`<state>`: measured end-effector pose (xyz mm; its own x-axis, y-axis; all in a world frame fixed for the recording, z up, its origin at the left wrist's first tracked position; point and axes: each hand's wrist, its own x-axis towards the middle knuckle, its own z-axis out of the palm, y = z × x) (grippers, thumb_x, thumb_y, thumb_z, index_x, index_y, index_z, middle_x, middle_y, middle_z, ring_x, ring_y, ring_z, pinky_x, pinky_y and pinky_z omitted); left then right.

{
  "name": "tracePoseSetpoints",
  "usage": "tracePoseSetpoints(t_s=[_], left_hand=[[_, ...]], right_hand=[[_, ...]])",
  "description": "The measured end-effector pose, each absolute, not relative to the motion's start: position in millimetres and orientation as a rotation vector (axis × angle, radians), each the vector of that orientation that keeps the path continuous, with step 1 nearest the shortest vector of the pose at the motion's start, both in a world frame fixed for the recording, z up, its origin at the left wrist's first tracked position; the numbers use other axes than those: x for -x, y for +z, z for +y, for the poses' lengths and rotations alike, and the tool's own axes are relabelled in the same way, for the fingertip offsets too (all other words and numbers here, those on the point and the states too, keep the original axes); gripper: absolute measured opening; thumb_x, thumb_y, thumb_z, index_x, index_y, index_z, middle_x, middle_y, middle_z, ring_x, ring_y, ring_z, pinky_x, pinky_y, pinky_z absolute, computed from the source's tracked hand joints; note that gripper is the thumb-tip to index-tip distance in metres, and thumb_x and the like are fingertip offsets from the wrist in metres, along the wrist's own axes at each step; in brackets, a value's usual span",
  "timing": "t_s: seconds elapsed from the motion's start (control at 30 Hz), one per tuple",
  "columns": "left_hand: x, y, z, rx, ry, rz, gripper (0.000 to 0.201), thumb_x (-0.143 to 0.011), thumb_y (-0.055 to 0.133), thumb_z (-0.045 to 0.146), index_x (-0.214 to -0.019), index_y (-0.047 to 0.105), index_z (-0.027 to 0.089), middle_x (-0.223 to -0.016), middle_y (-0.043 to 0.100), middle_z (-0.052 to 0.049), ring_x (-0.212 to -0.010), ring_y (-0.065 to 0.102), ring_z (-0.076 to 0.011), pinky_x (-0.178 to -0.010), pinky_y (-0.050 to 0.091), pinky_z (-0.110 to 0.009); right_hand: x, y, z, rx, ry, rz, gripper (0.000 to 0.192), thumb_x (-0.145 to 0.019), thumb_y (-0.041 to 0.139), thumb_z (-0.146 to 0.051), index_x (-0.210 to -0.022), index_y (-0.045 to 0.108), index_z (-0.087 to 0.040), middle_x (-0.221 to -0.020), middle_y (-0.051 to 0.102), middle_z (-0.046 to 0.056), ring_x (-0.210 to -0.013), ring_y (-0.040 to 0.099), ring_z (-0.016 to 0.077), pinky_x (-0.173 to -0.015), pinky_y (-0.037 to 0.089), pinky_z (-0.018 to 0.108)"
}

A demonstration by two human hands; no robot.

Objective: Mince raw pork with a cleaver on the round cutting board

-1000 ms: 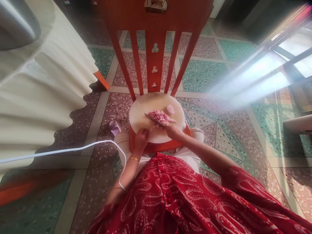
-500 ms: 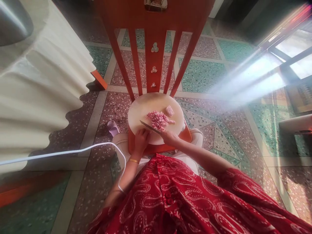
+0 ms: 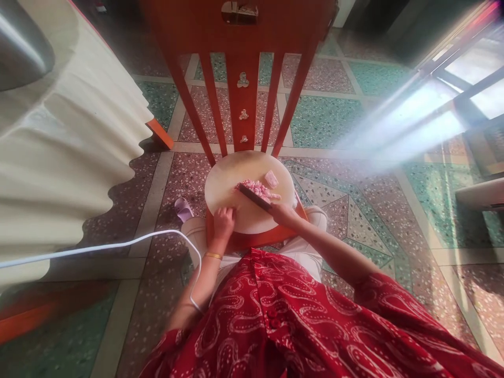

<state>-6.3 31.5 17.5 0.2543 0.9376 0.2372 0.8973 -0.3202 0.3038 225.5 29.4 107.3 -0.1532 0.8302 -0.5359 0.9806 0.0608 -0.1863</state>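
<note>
Chopped pink pieces (image 3: 258,189) lie heaped right of centre on the round pale cutting board (image 3: 228,181), which rests on the seat of an orange-red chair (image 3: 244,31). From my remote view, left to right: a cream fluted cloth (image 3: 71,152), a white cable (image 3: 98,247), then my left hand (image 3: 223,220), fingers curled on the board's near edge. My right hand (image 3: 284,212) grips a knife (image 3: 255,197), its blade at the heap. One larger chunk (image 3: 271,179) lies just beyond. Terrazzo floor (image 3: 334,115); sunlit window at right.

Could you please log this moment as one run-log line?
right hand: grips knife | blade: on pink chopped pieces | left hand: on round board
</note>
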Motion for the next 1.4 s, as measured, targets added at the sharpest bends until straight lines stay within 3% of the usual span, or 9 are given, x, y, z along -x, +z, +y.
tracePoseSetpoints(t_s=[0.2,0.33,0.47,0.7,0.9,1.13,1.4], left_hand=[[-10,31,36,-2.038,0.876,1.755,0.02,-0.088,0.044,0.021,-0.093,0.062,0.015,-0.087,0.065,-0.009,-0.079,0.059,-0.018,-0.073,0.044,-0.029],[-24,29,29,-2.192,0.684,1.72,0.02,-0.087,0.044,0.022,-0.085,0.063,0.016,-0.081,0.064,-0.009,-0.076,0.058,-0.0207,-0.071,0.042,-0.032],[-22,23,18,-2.248,0.635,1.817,0.02,-0.088,0.043,0.026,-0.092,0.06,0.016,-0.083,0.062,-0.009,-0.078,0.057,-0.0226,-0.071,0.042,-0.034],[-12,7,16,-2.303,0.78,1.584,0.022,-0.09,0.04,0.022,-0.096,0.061,0.016,-0.094,0.063,-0.01,-0.089,0.056,-0.0235,-0.082,0.043,-0.038],[-13,2,20,-2.326,0.696,1.556,0.018,-0.088,0.044,0.019,-0.09,0.062,0.018,-0.089,0.063,-0.009,-0.086,0.057,-0.0238,-0.081,0.043,-0.039],[-13,12,13,-2.119,0.91,1.601,0.022,-0.091,0.043,0.03,-0.096,0.061,0.018,-0.091,0.06,-0.008,-0.089,0.055,-0.0201,-0.081,0.045,-0.035],[-9,5,9,-2.194,0.888,1.592,0.022,-0.091,0.042,0.023,-0.097,0.062,0.017,-0.093,0.063,-0.008,-0.09,0.055,-0.0212,-0.084,0.044,-0.037]], right_hand=[[-224,110,26,-1.871,-0.764,2.096,0.032,-0.09,0.037,-0.019,-0.115,0.056,-0.018,-0.091,0.067,0.01,-0.08,0.064,0.02,-0.063,0.046,0.024],[-216,123,17,-1.881,-0.738,2.137,0.037,-0.091,0.039,-0.022,-0.126,0.047,-0.015,-0.096,0.067,0.013,-0.085,0.063,0.0211,-0.07,0.047,0.026],[-206,133,9,-1.771,-0.764,2.232,0.041,-0.09,0.044,-0.022,-0.131,0.043,-0.019,-0.108,0.064,0.013,-0.091,0.062,0.0205,-0.076,0.046,0.025],[-180,123,20,-1.599,-0.749,2.164,0.029,-0.087,0.041,-0.015,-0.113,0.053,-0.015,-0.096,0.066,0.014,-0.087,0.064,0.0215,-0.07,0.049,0.029],[-146,116,46,-1.56,-0.714,2.237,0.027,-0.09,0.035,-0.016,-0.112,0.051,-0.015,-0.097,0.065,0.014,-0.09,0.064,0.0221,-0.07,0.05,0.03],[-199,121,29,-1.705,-0.747,2.082,0.036,-0.088,0.039,-0.015,-0.123,0.049,-0.016,-0.098,0.066,0.013,-0.09,0.063,0.0214,-0.073,0.047,0.027],[-191,127,8,-1.633,-0.759,2.107,0.026,-0.088,0.039,-0.018,-0.109,0.054,-0.018,-0.093,0.066,0.012,-0.084,0.064,0.0222,-0.066,0.049,0.028]])
